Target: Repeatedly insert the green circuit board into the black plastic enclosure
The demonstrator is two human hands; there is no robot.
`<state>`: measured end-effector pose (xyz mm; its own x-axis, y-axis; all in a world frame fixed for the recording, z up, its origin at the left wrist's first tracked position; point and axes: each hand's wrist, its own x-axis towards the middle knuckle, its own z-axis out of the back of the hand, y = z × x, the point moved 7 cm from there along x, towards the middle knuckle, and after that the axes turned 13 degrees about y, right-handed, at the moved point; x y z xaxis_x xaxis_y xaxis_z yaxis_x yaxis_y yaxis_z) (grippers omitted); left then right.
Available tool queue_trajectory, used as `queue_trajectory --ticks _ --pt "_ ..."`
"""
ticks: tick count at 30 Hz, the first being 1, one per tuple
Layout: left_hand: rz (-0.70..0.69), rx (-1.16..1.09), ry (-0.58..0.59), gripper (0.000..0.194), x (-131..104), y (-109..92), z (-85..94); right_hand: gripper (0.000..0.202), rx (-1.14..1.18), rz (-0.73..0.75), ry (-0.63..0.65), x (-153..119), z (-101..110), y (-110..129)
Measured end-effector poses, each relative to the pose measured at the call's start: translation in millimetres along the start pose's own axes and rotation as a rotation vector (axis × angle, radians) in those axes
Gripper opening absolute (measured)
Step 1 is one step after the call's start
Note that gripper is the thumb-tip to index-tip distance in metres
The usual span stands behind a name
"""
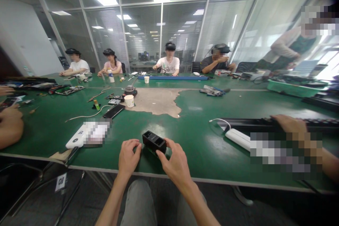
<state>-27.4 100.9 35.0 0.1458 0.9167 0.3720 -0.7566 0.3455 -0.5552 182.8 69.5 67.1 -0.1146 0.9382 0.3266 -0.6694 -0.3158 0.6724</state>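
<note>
A black rectangular box-shaped device [154,141] with square recesses and small markings on its top face sits at the near side of the green table. My right hand [174,157] grips its right end between thumb and fingers. Just left of the device, my left hand [129,155] rests on the tabletop with fingers loosely bent and the thumb slightly apart, holding nothing. A narrow gap separates it from the device.
Left of me lie a white power bank [75,139] and a black phone [113,111]. Beyond are a paper cup [129,101] and gloves [212,90]. At right, a co-worker's hand [290,125] touches a long black part near a white bar [238,139]. Other people sit opposite.
</note>
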Motion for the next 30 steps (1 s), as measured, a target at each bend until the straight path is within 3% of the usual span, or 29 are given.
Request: queue_trajectory --ticks 6,12,18,30 --pt "0.023 -0.001 0.014 0.021 0 0 0.1 0.045 -0.024 -0.028 0.058 -13 -13 -15" --pt "0.031 0.001 0.011 0.021 1 0 -1.0 0.061 0.004 -0.017 -0.01 -17 -15 -20" --pt "0.023 0.004 0.012 0.022 2 -1 -0.8 0.045 -0.01 -0.019 -0.025 -16 -20 -17" --pt "0.01 0.008 0.003 0.022 -1 -1 -0.3 0.042 -0.002 -0.051 -0.044 -21 -24 -11"
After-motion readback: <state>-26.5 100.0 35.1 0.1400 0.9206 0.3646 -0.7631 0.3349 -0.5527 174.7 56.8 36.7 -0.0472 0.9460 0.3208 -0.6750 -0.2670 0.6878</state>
